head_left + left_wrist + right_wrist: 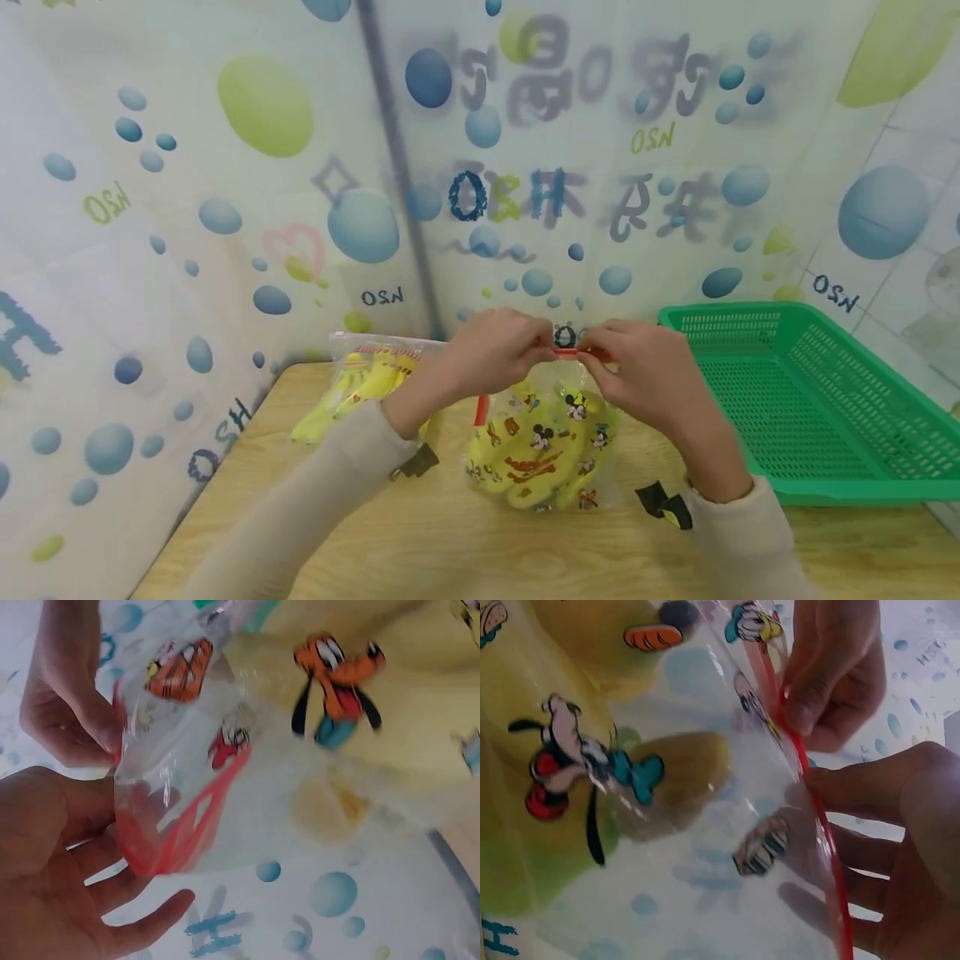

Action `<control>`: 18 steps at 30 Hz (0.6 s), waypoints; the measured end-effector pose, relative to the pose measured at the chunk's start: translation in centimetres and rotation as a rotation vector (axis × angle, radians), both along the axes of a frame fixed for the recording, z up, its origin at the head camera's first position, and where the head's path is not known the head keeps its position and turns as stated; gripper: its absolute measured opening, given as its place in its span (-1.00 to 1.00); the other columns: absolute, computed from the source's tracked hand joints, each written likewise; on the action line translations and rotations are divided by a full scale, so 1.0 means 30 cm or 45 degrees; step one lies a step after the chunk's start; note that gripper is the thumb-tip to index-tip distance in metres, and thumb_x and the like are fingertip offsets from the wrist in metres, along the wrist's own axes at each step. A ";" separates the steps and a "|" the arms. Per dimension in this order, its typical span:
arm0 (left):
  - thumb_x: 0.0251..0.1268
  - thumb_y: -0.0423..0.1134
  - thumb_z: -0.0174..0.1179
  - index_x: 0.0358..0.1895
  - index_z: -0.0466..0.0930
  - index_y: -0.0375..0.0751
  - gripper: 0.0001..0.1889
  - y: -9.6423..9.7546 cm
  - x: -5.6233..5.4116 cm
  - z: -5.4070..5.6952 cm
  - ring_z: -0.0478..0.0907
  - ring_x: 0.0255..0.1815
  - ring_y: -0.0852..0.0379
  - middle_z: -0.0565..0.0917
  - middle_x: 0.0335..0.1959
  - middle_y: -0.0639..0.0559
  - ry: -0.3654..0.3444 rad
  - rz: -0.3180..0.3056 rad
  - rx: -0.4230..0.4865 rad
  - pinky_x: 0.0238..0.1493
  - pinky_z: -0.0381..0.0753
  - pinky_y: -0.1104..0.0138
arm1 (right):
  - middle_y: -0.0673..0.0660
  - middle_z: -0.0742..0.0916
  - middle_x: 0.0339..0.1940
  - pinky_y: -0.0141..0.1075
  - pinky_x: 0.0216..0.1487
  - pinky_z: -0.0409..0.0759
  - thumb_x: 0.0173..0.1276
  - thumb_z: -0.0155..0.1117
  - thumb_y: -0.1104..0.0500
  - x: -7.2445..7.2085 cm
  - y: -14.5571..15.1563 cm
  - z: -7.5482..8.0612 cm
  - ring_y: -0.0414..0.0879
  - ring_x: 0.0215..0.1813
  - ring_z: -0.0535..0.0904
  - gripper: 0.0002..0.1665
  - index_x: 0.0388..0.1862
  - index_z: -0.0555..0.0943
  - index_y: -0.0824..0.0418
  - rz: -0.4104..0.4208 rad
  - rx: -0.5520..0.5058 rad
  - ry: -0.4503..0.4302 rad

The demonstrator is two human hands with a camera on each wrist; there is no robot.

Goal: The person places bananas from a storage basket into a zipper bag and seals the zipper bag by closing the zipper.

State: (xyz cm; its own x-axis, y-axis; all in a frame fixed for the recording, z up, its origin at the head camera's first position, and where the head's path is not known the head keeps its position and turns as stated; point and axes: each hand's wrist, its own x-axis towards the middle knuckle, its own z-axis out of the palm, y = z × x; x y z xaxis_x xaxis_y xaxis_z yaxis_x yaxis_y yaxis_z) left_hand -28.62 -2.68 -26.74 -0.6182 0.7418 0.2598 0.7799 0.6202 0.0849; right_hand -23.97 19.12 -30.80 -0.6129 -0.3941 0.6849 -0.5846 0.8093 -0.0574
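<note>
A clear zip bag (538, 446) with cartoon prints and a red zip strip stands upright on the table, with yellow bananas (570, 475) inside. My left hand (498, 350) pinches the red strip near its middle. Close beside it, my right hand (645, 371) pinches the same strip from the right. In the right wrist view, the right thumb lies at the red strip (826, 825) and the other fingers show behind the clear film. The left wrist view has my left hand (67, 862) around the bag's red corner, its fingers partly behind the film.
A second clear bag (367, 379) of bananas lies at the back left of the wooden table (450, 558). On the right stands a green plastic basket (750, 492). Small dark pieces (663, 504) show near the cuffs. A printed curtain (510, 250) hangs right behind the table.
</note>
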 end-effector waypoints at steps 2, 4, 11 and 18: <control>0.51 -0.12 0.24 -0.19 0.73 -0.06 -0.85 0.005 0.011 -0.022 0.56 -0.44 0.27 0.75 -0.36 0.16 0.036 0.014 0.066 -0.36 0.55 0.44 | 0.01 0.77 -0.42 -0.26 -0.47 0.53 0.32 0.49 0.15 -0.003 -0.033 -0.012 -0.14 -0.48 0.62 -0.93 -0.27 0.77 0.12 -0.002 0.021 0.032; 0.48 -0.12 0.28 -0.18 0.73 -0.07 -0.87 0.004 0.022 -0.048 0.58 -0.42 0.26 0.76 -0.35 0.15 0.082 0.043 0.149 -0.36 0.55 0.44 | 0.01 0.75 -0.43 -0.29 -0.48 0.50 0.35 0.47 0.15 -0.008 -0.058 -0.023 -0.15 -0.50 0.59 -0.92 -0.26 0.77 0.14 0.004 0.027 0.036; 0.38 -0.20 0.38 -0.13 0.74 -0.09 -0.90 -0.011 0.048 -0.134 0.71 -0.20 0.20 0.81 -0.21 0.12 0.120 0.108 0.446 -0.15 0.67 0.37 | 0.01 0.78 -0.39 -0.26 -0.41 0.56 0.28 0.47 0.18 -0.023 -0.082 -0.049 -0.12 -0.42 0.66 -0.93 -0.27 0.76 0.13 -0.014 -0.012 0.013; 0.45 -0.21 0.31 -0.07 0.71 -0.13 -0.88 -0.003 0.062 -0.174 0.72 -0.08 0.13 0.81 -0.11 0.05 0.089 0.135 0.558 -0.05 0.71 0.30 | 0.03 0.78 -0.38 -0.26 -0.41 0.57 0.28 0.46 0.18 -0.029 -0.084 -0.049 -0.08 -0.43 0.68 -0.92 -0.27 0.74 0.15 0.023 -0.030 0.011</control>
State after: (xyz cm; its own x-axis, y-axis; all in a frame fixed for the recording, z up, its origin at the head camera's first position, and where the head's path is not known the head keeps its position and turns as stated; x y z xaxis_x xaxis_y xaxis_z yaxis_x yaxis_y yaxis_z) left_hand -26.75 -2.76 -31.97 -0.6547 0.4858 0.5791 0.7270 0.6144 0.3065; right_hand -24.84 16.61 -32.28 -0.6001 -0.3887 0.6991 -0.5995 0.7971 -0.0714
